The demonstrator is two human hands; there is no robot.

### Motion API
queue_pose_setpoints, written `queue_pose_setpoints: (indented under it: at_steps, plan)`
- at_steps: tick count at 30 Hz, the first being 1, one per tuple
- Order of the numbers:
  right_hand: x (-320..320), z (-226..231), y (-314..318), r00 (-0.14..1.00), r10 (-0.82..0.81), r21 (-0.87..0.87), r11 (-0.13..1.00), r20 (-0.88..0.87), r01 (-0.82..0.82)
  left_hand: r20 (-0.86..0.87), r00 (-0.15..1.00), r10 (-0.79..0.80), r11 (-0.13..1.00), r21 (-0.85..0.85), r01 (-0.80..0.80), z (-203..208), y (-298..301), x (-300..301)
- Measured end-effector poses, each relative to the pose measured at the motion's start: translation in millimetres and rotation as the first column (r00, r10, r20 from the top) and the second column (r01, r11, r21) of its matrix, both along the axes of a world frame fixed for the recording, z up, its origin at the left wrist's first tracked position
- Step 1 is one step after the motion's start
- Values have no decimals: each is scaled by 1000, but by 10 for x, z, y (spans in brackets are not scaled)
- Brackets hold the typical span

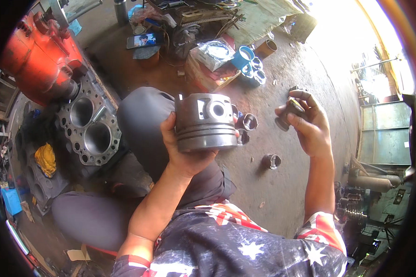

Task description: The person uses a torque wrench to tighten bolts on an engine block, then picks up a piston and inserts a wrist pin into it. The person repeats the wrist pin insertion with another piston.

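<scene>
My left hand (184, 159) is closed around a grey metal piston (205, 123), holding it up in front of my knee. The piston's grooved end points down, and the round pin hole in its side faces me. Off to the right, my right hand (313, 123) is raised with its fingers closed on a short dark cylindrical piece (292, 113). That piece is partly covered by the fingers, and I cannot tell its exact kind. A gap separates it from the piston.
At the left lies an engine block (85, 152) with large round bores, under a red machine (41, 57). Small hollow metal cylinders (272, 161) stand on the floor. Farther off are a carton (201, 69), blue cylinders (243, 57) and a phone (144, 40). A yellow cloth (45, 159) lies left.
</scene>
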State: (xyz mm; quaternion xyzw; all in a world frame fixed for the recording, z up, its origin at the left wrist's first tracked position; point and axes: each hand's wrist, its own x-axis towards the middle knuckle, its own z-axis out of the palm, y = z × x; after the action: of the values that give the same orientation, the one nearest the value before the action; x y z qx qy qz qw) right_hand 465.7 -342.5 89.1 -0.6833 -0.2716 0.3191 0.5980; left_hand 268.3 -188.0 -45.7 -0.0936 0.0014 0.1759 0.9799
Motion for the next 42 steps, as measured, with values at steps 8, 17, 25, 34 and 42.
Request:
queue_pose_setpoints:
  at_steps: [8, 17, 25, 34, 42]
  plan:
    - [-447, 69, 383, 904, 13, 268, 953, 427, -140, 152, 985, -81, 996, 57, 73, -64, 3, 0]
    - [-661, 6, 825, 703, 73, 331, 844, 708, -421, 150, 988, -40, 999, -22, 43, -18, -7, -40]
    - [-706, -16, 867, 755, 65, 325, 876, 652, -357, 133, 990, -51, 998, -19, 54, -18, 17, -42]
    - [-696, -7, 931, 569, 8, 227, 912, 822, -342, 149, 989, -17, 1000, 9, 16, -29, 18, -46]
    - [-664, 108, 890, 399, 56, 97, 931, 915, -353, 149, 989, 11, 998, -66, -1, -52, 16, -49]
